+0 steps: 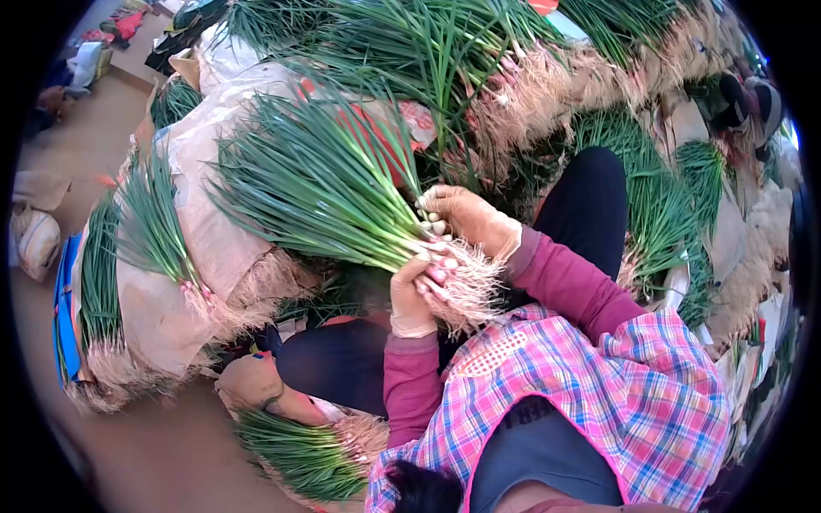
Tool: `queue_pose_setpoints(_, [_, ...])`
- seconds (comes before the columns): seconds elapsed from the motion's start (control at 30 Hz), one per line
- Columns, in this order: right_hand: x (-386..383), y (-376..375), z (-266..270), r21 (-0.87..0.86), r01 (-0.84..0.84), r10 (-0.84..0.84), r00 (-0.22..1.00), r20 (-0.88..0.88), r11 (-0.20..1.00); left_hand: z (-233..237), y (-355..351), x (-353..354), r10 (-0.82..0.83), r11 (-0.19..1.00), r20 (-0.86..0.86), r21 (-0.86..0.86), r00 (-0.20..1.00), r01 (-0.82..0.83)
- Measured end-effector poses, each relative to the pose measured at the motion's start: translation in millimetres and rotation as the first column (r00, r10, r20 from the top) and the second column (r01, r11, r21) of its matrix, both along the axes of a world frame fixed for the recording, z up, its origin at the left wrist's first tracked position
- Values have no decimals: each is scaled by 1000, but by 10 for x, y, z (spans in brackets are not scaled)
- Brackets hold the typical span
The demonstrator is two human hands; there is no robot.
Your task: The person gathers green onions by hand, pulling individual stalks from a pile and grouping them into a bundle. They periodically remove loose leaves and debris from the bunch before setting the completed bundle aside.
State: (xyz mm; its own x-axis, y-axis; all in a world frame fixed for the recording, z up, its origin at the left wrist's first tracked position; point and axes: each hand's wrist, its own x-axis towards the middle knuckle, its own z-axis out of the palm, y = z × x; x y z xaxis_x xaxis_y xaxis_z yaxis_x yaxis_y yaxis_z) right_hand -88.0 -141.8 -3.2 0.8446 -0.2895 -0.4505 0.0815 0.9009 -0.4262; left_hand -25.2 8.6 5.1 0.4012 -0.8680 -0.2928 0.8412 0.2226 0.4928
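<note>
A thick bunch of spring onions (329, 184) lies across my lap area, green leaves fanning to the upper left and pale roots (470, 286) toward me. My left hand (412, 297), in a light thin glove, is closed around the lower side of the bunch near the pinkish bulbs. On the upper side, my right hand (470, 221), also gloved, has its fingers curled at the stems just above the bulbs. The fingertips partly cover what they pinch there. Beneath the bunch are my bent legs in dark trousers.
Large stacks of spring onions (410, 51) stand ahead, and more lie at the right (658, 197). A small bunch (158, 218) rests on pale sacking at the left. Another bundle (299, 453) sits by my foot. Brown floor (154, 453) shows at the lower left.
</note>
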Motion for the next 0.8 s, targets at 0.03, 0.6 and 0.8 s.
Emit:
queue_pose_setpoints(0.03, [-5, 99, -78, 193, 41, -45, 999, 21, 980, 2, 43, 22, -14, 1000, 3, -14, 1000, 14])
queue_pose_setpoints(0.6, [-702, -403, -2845, -689, -322, -419, 605, -678, 650, 167, 546, 150, 122, 930, -14, -349, 992, -119])
queue_pose_setpoints(0.8, [-659, -259, -2281, -710, -574, -345, 624, -702, 407, 27, 477, 316, 149, 937, 98, -331, 984, -109])
